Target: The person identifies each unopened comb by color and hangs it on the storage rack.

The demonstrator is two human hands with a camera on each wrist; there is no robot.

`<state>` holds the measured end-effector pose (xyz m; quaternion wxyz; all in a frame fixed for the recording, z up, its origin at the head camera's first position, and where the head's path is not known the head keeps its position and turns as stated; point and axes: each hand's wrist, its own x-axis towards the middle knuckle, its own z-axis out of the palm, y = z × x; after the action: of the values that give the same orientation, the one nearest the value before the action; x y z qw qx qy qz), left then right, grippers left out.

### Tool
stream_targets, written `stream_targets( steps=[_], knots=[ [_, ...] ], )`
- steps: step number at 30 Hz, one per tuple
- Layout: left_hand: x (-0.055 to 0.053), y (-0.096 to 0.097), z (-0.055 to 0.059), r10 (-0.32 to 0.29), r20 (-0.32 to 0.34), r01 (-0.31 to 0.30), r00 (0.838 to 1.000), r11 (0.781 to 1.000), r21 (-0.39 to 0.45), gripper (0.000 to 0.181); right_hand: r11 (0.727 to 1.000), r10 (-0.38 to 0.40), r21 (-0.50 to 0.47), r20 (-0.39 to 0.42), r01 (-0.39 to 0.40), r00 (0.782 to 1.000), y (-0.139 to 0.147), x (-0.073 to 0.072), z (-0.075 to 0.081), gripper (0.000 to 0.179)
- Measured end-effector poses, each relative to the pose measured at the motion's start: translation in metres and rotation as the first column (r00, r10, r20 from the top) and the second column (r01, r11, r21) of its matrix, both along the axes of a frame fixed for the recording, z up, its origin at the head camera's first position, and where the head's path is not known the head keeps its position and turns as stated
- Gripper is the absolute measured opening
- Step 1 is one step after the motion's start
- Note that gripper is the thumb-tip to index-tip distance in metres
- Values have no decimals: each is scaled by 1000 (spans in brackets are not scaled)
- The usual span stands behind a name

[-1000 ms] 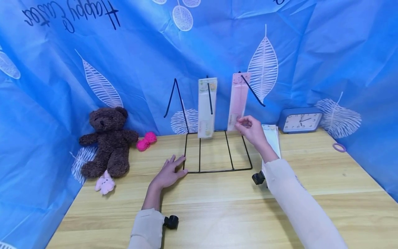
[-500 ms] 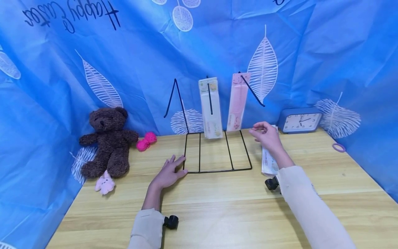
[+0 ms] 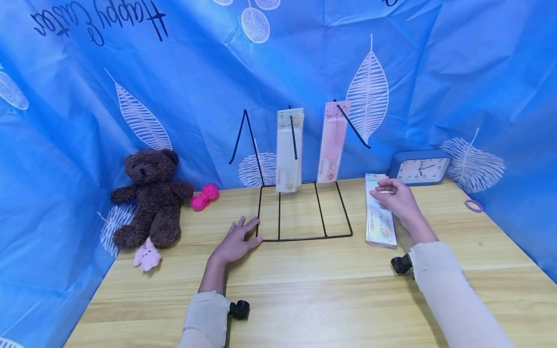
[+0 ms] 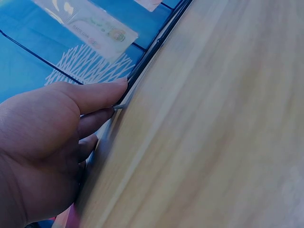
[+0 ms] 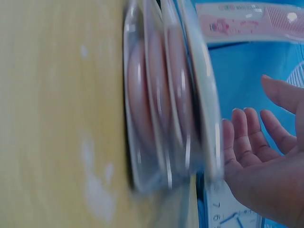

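Note:
My left hand (image 3: 237,241) lies on the table with its fingers spread, its fingertips touching the left front corner of a black wire display rack (image 3: 304,239). In the left wrist view, the thumb (image 4: 102,96) meets the rack's wire. On the rack's right hook hangs a pink comb (image 3: 332,145) in a clear packet. White packaged combs (image 3: 287,154) hang from the middle hook, while the left hook (image 3: 237,137) is bare. My right hand (image 3: 398,200), fingers loosely bent and holding nothing, hovers over a stack of packaged combs (image 3: 379,227) on the table. In the right wrist view, several packets (image 5: 161,104) stand layered beside that hand.
A blue clock (image 3: 419,167) stands behind the stack, and a purple ring (image 3: 474,206) lies to its right. At the left sit a brown teddy bear (image 3: 150,198), a small pink plush (image 3: 147,256) and a bright pink bow-shaped item (image 3: 205,197). A blue curtain (image 3: 196,72) hangs behind.
My right hand has let go of the hanging pink comb and moved right to above the packet stack. The middle packets swung right and came back. My left hand stayed put.

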<state>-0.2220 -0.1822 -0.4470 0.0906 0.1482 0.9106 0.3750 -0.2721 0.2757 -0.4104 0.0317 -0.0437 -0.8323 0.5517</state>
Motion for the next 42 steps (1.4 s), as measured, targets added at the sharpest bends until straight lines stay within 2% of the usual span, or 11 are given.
stream_targets(
  steps=[6,11,16,23,36,42],
  knots=[
    [-1,0,0,-1,-3,1,1000,1000,-1,61,1000,-1,11,47,1,999,15,0,-2,68],
    [-1,0,1,-7,-6,7,1000,1000,3,61,1000,4,-23,44,-3,999,23,0,-7,69],
    [-2,0,0,-11,-7,12,1000,1000,3,62,1000,-6,-17,63,7,998,29,-1,-11,69],
    [-1,0,0,-5,5,5,1000,1000,5,62,1000,-1,7,136,0,991,34,-3,-15,72],
    [0,-1,-1,-13,-5,13,1000,1000,11,61,997,28,72,195,-43,980,45,-7,-21,77],
    [0,0,0,-11,-5,11,1000,1000,14,61,999,40,-8,238,-39,971,47,-5,-21,76]
  ],
)
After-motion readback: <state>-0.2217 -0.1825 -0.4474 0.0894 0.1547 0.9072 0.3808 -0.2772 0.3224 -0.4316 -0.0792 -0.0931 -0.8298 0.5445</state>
